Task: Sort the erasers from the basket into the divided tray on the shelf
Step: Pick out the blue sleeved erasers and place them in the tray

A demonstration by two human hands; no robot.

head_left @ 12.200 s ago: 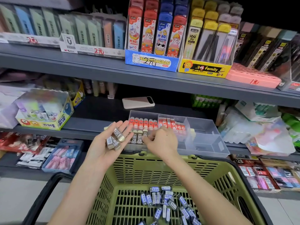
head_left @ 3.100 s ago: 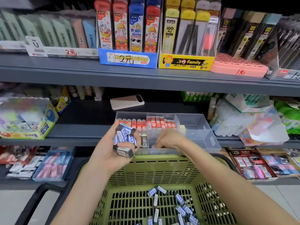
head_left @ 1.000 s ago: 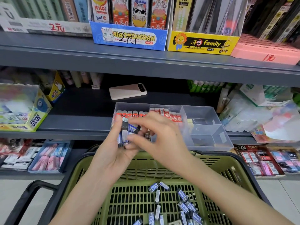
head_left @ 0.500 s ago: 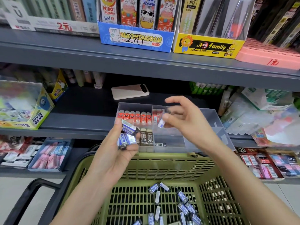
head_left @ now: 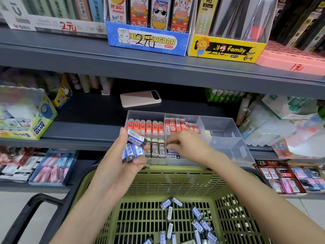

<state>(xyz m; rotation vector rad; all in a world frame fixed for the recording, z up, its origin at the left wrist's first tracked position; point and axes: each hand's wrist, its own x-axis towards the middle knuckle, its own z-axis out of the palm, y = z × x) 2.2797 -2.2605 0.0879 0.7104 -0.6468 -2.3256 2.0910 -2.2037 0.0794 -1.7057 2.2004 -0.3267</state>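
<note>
Left hand point(head_left: 123, 166) grip clamped on blue-and-white sleeved erasers point(head_left: 134, 149). Right hand point(head_left: 190, 147) fingers curled inside clear tray point(head_left: 235, 152); its grip state cannot be told.

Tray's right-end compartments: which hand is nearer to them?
Right. The right hand is over the divided tray's front middle compartment, directly beside the right-end compartments. The left hand, holding blue erasers, is at the tray's front left corner, farther off.
</note>
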